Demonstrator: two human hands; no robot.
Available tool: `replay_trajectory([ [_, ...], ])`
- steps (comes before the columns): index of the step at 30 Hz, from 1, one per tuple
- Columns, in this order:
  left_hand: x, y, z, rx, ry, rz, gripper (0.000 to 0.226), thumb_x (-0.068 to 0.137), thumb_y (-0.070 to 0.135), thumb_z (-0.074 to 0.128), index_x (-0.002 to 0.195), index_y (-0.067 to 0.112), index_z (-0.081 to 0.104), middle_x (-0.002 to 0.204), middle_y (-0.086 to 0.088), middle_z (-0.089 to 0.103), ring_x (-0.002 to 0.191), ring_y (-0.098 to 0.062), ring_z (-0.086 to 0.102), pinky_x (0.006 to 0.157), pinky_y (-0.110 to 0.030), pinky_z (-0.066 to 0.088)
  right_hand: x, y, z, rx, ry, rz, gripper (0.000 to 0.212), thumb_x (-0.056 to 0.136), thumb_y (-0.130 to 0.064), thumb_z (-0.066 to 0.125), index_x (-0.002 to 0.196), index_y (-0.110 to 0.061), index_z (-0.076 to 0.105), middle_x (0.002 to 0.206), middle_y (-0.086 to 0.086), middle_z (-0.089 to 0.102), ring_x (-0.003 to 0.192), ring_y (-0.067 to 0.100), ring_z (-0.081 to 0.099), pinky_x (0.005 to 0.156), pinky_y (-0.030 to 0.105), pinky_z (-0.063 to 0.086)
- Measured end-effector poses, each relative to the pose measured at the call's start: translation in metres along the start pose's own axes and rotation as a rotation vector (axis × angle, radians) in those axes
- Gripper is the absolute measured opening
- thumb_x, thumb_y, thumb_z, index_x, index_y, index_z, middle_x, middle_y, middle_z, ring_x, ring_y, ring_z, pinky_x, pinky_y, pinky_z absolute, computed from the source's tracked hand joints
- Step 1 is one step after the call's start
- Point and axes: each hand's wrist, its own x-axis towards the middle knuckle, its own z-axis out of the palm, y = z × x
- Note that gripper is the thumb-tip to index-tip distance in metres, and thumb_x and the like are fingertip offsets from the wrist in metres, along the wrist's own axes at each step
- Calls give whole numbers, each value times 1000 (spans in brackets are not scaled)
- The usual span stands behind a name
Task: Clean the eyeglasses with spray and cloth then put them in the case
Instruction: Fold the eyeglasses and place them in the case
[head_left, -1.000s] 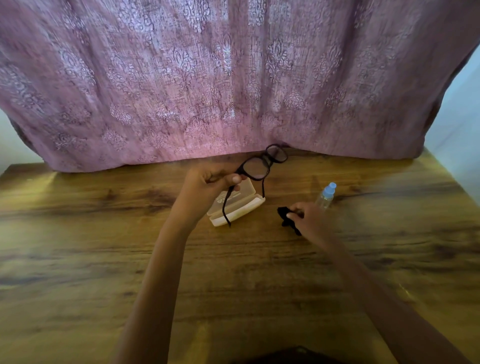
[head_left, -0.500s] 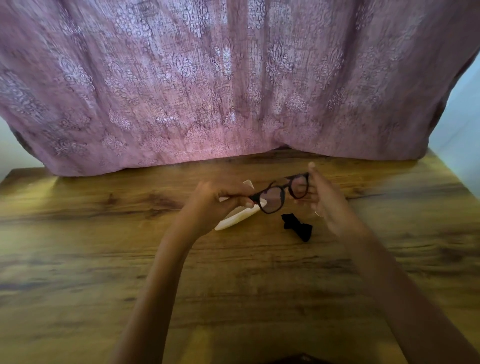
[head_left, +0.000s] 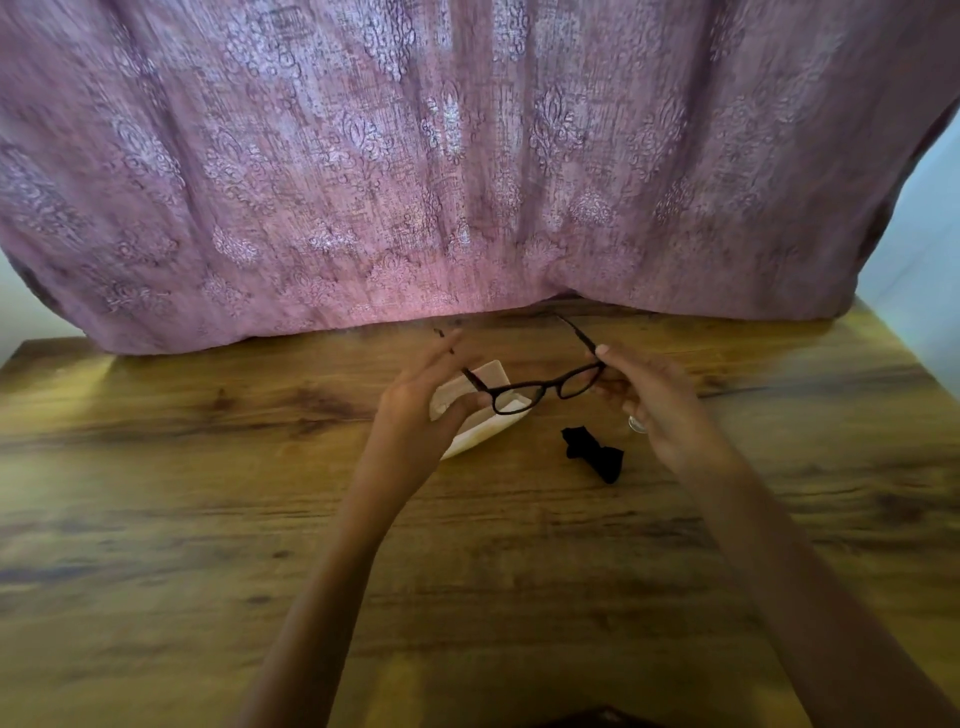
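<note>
The hands share the glasses, held up over the table (head_left: 208, 519); we read from the left. The left hand (head_left: 421, 415) pinches the left end of the glasses (head_left: 540, 388) at the hinge, fingers curled, the left temple running up past them toward the curtain (head_left: 467, 156). The case (head_left: 480, 435) lies open on the table right under this hand and the left lens, partly hidden by both. The frame's long axis runs left to right between the hands, rising a little to the right; both temples are unfolded and point away from us. The cloth (head_left: 597, 454) lies crumpled on the table, below the right lens and apart from it, nearer the right hand than the left. The right hand (head_left: 670, 410) pinches the right hinge between thumb and curled fingers. We cannot see the spray; we judge that it stands behind this hand.

We judge that the coming move turns on this: cloth and spray both sit on the right side, so the right hand is the one to let go and fetch them while the left keeps the frame.

A second ago the left hand alone held the glasses high, while the right touched the cloth and the spray showed beside it; half a second ago the right hand, open, was reaching the right lens; now it grips, and the temples are spread.
</note>
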Motion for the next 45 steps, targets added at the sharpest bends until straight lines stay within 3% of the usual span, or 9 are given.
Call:
replay_trajectory([
  [3, -4, 8, 5, -288, 64, -387, 56, 88, 39, 62, 139, 23, 47, 133, 15, 50, 122, -7, 51, 92, -17, 43, -2, 0, 3, 70, -4, -20, 29, 89, -19, 67, 112, -1, 68, 99, 10, 73, 88, 16, 69, 78, 26, 55],
  [7, -4, 4, 8, -398, 110, -584, 51, 90, 39, 61, 136, 17, 51, 123, 5, 62, 100, -10, 65, 91, -32, 53, -3, 2, 9, 74, 22, -52, 24, 90, -15, 66, 110, -3, 69, 98, 11, 71, 89, 19, 68, 79, 27, 57],
  [9, -4, 5, 10, -454, 141, -589, 38, 92, 31, 61, 127, 16, 60, 105, 2, 71, 87, -9, 69, 84, -31, 57, -4, 4, 11, 21, 44, -82, 25, 89, -15, 67, 114, -9, 69, 98, 8, 73, 86, 16, 68, 81, 26, 57],
  [12, -5, 6, 13, -490, 180, -589, 36, 89, 26, 65, 124, 15, 62, 96, 2, 73, 83, -9, 71, 78, -25, 57, -5, 7, 12, -24, 49, -117, 28, 88, -12, 68, 117, -11, 68, 99, 7, 74, 84, 15, 67, 80, 25, 56],
  [18, -4, 3, 15, -523, 191, -605, 30, 89, 13, 66, 119, 14, 65, 90, -2, 75, 77, -11, 71, 75, -24, 57, -9, 10, 10, -49, 38, -133, 24, 89, -5, 66, 112, -6, 69, 94, 11, 74, 86, 14, 68, 70, 18, 53],
  [25, -6, -3, 19, -503, 184, -612, 31, 90, 15, 65, 121, 17, 65, 87, 0, 74, 74, -5, 69, 76, -25, 54, -8, 13, 11, -143, 12, -121, 12, 87, -11, 70, 95, -15, 77, 90, -2, 75, 78, 7, 64, 76, 19, 49],
  [31, -6, -3, 10, -519, 165, -668, 23, 90, 13, 64, 112, 13, 69, 89, -2, 74, 72, -5, 67, 69, -18, 52, -8, 13, 11, -200, -80, -74, 13, 88, -10, 67, 97, -13, 76, 98, -3, 75, 97, 17, 67, 91, 28, 53],
  [38, -6, -4, 4, -552, 96, -717, 22, 89, 13, 65, 110, 13, 72, 93, -1, 74, 91, -19, 67, 86, -29, 56, -9, 14, 11, -175, -145, -20, 13, 88, -10, 66, 94, -16, 77, 101, -2, 75, 104, 18, 67, 95, 31, 51],
  [45, -9, -7, 1, -557, 16, -692, 23, 89, 7, 64, 109, 14, 72, 97, 0, 76, 94, -17, 68, 89, -31, 53, -9, 16, 13, -131, -140, 30, 16, 88, -8, 66, 101, -14, 75, 105, -2, 73, 105, 16, 67, 94, 29, 53],
])
